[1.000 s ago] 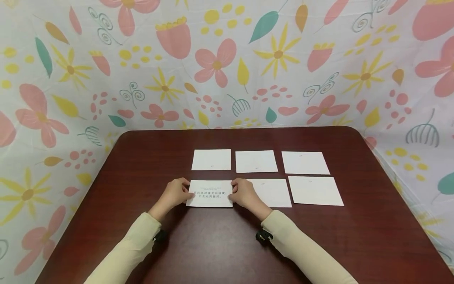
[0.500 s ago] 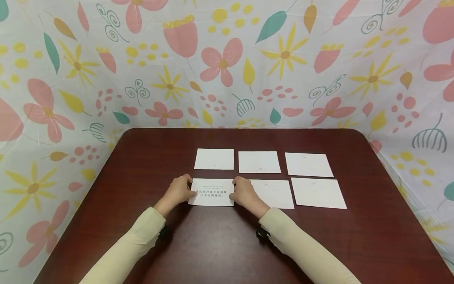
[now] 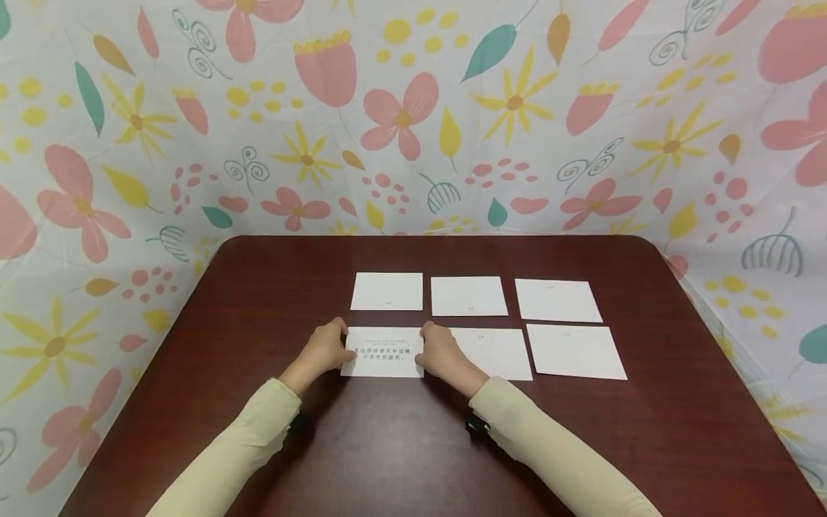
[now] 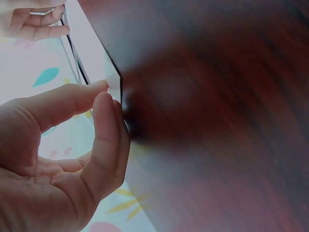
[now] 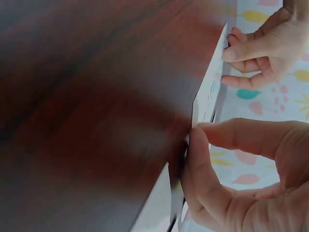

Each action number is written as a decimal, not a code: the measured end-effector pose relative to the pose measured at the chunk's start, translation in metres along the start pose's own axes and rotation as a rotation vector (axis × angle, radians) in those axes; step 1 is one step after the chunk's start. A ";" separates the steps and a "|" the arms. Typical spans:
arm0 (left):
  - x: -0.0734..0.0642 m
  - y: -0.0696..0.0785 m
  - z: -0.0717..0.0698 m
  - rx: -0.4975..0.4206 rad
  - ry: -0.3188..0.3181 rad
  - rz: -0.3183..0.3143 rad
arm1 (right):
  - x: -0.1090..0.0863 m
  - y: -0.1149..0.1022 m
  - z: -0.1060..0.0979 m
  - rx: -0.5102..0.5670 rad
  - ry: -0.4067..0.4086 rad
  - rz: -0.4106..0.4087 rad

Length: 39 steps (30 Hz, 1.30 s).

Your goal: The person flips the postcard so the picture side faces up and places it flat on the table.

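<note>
A white card (image 3: 381, 362) printed with lines of Chinese text lies at the left end of the near row, level with the tabletop. My left hand (image 3: 318, 355) pinches its left edge between thumb and fingers. At the opposite edge, my right hand (image 3: 447, 355) pinches the card the same way. The left wrist view has the thumb and fingertips of the left hand (image 4: 77, 140) meeting at a corner of the card (image 4: 91, 48). From the right wrist, the right hand (image 5: 241, 169) holds the near end of the card (image 5: 208, 89), with the other hand beyond.
Right of the printed card lie two near-row cards, a middle one (image 3: 497, 355) partly behind my right hand and an outer one (image 3: 577, 352). Three more cards form the far row: left (image 3: 388, 289), middle (image 3: 468, 294), right (image 3: 558, 300). A floral cloth (image 3: 413, 179) hangs behind the dark table (image 3: 278, 280).
The head view shifts slightly. Both hands keep hold of the printed card's edges, and the card stays in place among the others.
</note>
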State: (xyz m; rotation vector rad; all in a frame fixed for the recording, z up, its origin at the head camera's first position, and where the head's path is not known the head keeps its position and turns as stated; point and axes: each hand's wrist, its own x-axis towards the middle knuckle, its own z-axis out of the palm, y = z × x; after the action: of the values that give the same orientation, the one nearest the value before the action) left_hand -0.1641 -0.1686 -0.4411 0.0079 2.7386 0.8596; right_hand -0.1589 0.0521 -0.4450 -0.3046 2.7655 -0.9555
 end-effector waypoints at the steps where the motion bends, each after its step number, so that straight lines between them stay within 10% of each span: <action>1: 0.000 0.000 0.000 0.004 -0.003 -0.004 | 0.000 0.000 0.000 0.001 -0.009 -0.005; 19: 0.015 0.009 -0.018 0.003 0.033 0.044 | 0.027 0.009 -0.043 0.092 -0.032 -0.181; 29: 0.042 0.015 -0.020 -0.316 0.158 0.013 | 0.058 0.022 -0.046 0.231 0.065 -0.090; 39: 0.066 0.017 -0.019 -0.642 0.102 -0.073 | 0.069 0.012 -0.027 0.249 0.061 -0.037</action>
State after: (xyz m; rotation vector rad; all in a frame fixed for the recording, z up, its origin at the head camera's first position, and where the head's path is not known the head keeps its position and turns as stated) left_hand -0.2339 -0.1595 -0.4328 -0.2641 2.4007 1.7055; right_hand -0.2336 0.0594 -0.4397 -0.2915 2.6621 -1.3225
